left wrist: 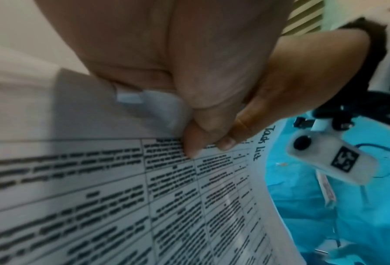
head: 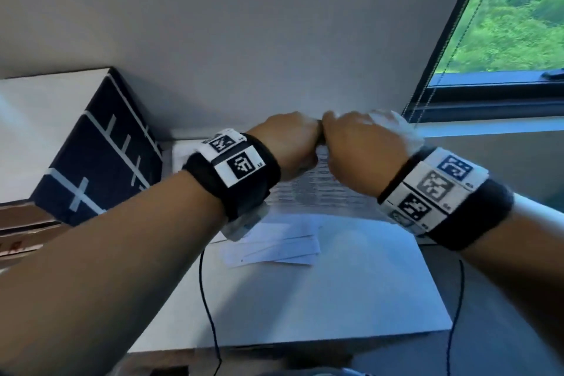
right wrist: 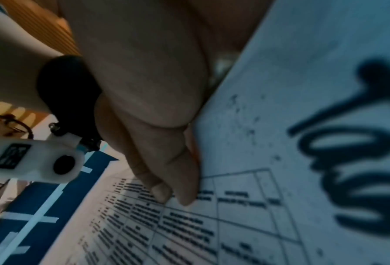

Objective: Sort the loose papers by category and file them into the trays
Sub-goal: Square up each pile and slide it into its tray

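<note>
Held up at centre frame by both hands — left hand and right hand pinching the top edge of a printed sheet in curled fingers, probably to read its handwritten heading before filing — above smaller papers on the surface.

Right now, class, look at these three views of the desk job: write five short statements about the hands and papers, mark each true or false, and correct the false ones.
1. Both hands pinch one printed sheet. True.
2. The left hand hangs idle. False: left hand pinches the sheet's top edge, beside the right hand.
3. The sheet carries a printed table. True.
4. The sheet has no handwriting. False: "Task List" is handwritten near its edge.
5. More papers lie on the desk below. True.
</note>
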A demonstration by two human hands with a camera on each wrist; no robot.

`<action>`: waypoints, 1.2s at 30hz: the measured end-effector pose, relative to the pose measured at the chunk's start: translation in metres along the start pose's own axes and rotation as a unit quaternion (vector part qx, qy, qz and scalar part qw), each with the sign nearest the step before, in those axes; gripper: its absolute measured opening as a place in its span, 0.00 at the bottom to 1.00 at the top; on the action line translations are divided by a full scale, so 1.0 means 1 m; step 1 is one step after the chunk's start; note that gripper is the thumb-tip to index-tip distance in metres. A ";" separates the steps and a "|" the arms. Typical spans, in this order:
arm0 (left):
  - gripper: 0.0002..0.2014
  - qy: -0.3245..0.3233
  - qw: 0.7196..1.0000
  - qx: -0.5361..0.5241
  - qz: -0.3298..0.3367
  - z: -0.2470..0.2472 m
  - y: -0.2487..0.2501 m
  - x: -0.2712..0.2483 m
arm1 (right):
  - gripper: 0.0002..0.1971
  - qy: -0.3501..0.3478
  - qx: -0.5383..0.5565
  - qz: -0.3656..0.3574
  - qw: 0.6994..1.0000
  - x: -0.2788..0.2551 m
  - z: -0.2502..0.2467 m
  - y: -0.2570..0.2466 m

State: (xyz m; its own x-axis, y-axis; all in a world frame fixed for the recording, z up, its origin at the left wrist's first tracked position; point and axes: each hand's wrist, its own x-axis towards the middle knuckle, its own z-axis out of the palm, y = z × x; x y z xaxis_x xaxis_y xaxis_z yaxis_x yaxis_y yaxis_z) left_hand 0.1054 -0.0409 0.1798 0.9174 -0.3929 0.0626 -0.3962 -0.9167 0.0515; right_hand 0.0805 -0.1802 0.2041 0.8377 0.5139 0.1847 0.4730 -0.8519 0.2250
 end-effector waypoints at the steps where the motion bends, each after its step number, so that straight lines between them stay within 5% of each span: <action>1: 0.07 -0.002 1.000 -0.004 0.013 0.002 0.000 -0.003 | 0.02 -0.021 -0.010 0.012 1.000 0.000 0.001 -0.004; 4: 0.13 0.022 0.998 -0.037 0.036 0.012 -0.010 -0.012 | 0.06 -0.111 -0.003 0.021 0.994 0.009 0.004 -0.009; 7: 0.14 0.135 0.991 0.002 -0.023 0.023 -0.030 -0.032 | 0.03 -0.170 0.090 0.040 0.980 0.021 0.024 0.000; 10: 0.20 0.301 0.947 -0.040 -0.106 0.042 -0.060 -0.080 | 0.03 -0.195 0.273 0.139 0.932 0.013 0.049 0.022; 12: 0.19 0.356 0.920 -0.069 -0.146 0.062 -0.070 -0.122 | 0.05 -0.199 0.350 0.201 0.893 0.000 0.069 0.032; 14: 0.21 0.316 0.925 -0.105 -0.184 0.082 -0.070 -0.157 | 0.04 -0.193 0.443 0.253 0.838 -0.015 0.085 0.033; 16: 0.30 0.176 0.907 -0.279 -0.264 0.097 -0.068 -0.171 | 0.05 -0.162 0.550 0.278 0.771 -0.028 0.095 0.024; 17: 0.33 0.097 0.847 -0.423 -0.308 0.094 -0.065 -0.171 | 0.06 -0.143 0.590 0.279 0.744 -0.034 0.095 0.015; 19: 0.18 0.018 0.606 -0.712 -0.354 0.081 -0.064 -0.162 | 0.07 -0.109 0.642 0.270 0.709 -0.044 0.100 -0.006; 20: 0.07 0.034 0.514 -0.781 -0.355 0.075 -0.066 -0.157 | 0.08 -0.103 0.646 0.253 0.713 -0.049 0.100 -0.018; 21: 0.02 0.072 0.497 -0.793 -0.344 0.071 -0.071 -0.155 | 0.11 -0.100 0.646 0.228 0.721 -0.054 0.100 -0.030; 22: 0.02 0.110 0.517 -0.782 -0.329 0.067 -0.074 -0.151 | 0.13 -0.100 0.649 0.212 0.724 -0.056 0.101 -0.038; 25: 0.06 0.182 0.681 -0.665 -0.246 0.064 -0.077 -0.154 | 0.07 -0.050 0.681 0.216 0.698 -0.052 0.095 -0.054; 27: 0.06 0.203 0.749 -0.600 -0.193 0.062 -0.074 -0.157 | 0.08 0.010 0.702 0.229 0.674 -0.049 0.085 -0.061; 29: 0.07 0.248 0.762 -0.577 -0.159 0.061 -0.070 -0.160 | 0.08 0.064 0.710 0.237 0.660 -0.049 0.077 -0.069; 32: 0.10 0.290 0.742 -0.587 -0.143 0.060 -0.067 -0.167 | 0.09 0.108 0.722 0.239 0.641 -0.057 0.074 -0.082; 36: 0.13 0.240 0.719 -0.632 -0.161 0.074 -0.071 -0.188 | 0.15 0.087 0.727 0.226 0.643 -0.075 0.087 -0.085</action>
State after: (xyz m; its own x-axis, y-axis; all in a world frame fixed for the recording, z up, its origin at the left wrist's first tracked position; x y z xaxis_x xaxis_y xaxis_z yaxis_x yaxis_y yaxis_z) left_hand -0.0363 0.0924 0.0903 0.9708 0.1741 0.1652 -0.1612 -0.0369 0.9862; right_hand 0.0016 -0.1551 0.0878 0.9959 0.0763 0.0495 0.0533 -0.0482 -0.9974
